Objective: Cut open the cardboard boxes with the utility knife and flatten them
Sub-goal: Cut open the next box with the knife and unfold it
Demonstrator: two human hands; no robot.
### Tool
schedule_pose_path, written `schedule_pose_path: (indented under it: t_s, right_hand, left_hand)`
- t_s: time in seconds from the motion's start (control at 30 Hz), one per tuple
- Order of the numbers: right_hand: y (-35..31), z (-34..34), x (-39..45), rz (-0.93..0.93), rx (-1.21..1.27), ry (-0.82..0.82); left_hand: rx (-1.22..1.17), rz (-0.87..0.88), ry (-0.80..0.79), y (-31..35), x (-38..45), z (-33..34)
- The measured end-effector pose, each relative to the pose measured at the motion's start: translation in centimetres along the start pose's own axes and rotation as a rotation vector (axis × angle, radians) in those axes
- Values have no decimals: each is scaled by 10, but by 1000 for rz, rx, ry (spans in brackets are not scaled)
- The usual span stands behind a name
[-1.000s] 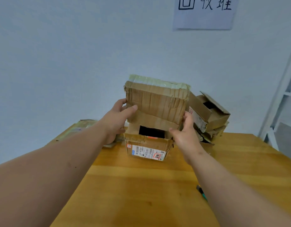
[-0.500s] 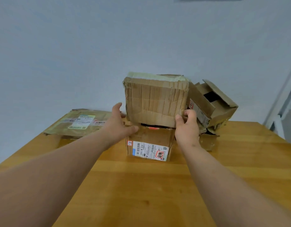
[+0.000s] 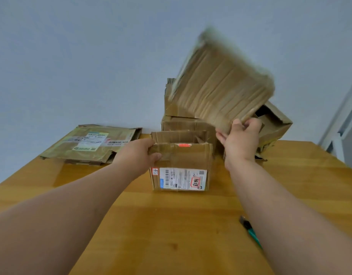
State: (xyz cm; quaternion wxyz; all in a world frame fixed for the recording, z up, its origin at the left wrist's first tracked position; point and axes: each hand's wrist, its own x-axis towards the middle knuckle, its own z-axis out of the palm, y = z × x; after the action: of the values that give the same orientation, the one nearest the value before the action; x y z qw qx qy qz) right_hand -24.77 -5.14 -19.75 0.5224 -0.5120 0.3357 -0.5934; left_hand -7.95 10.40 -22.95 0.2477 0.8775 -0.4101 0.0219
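Over wooden table (image 3: 171, 225), right hand (image 3: 240, 141) grips blurred carton (image 3: 220, 86); left hand (image 3: 139, 155) pinches labelled box (image 3: 181, 167) flap

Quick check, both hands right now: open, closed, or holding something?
Left hand: gripping the top flap of the labelled box on the table.
Right hand: gripping the lower corner of the blurred, lifted cardboard box.

Lifted box (image 3: 220, 88) is motion-blurred; forearm hides utility knife (image 3: 248, 229) partly.
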Motion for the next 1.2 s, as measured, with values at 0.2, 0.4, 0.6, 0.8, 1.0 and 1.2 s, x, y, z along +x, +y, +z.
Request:
schedule_pose_path:
  t_s: [0.2,0.4,0.6,0.8,1.0,1.2]
  right_hand:
    - [-9,-10,3,-1,-15,-34]
    - [15,-22,-16,-48,-198,-195]
    - [9,-37,-33,-16,-219,-283]
    - [-3,-64,-49,106,-251,-304]
    - [-14,-92,-70,96,-381,-283]
    - [-8,-116,-109,153,-577,-390]
  left_hand:
    - [98,-106,84,-3,10,-4]
    - [-25,-108,127,-4,17,-4]
    - [-148,-142,194,-11,-6,-11]
    - [-372,179,83,-2,-50,-27]
    - [-486,165,36,17,-93,-36]
    - [-334,58,-118,1,-135,-26]
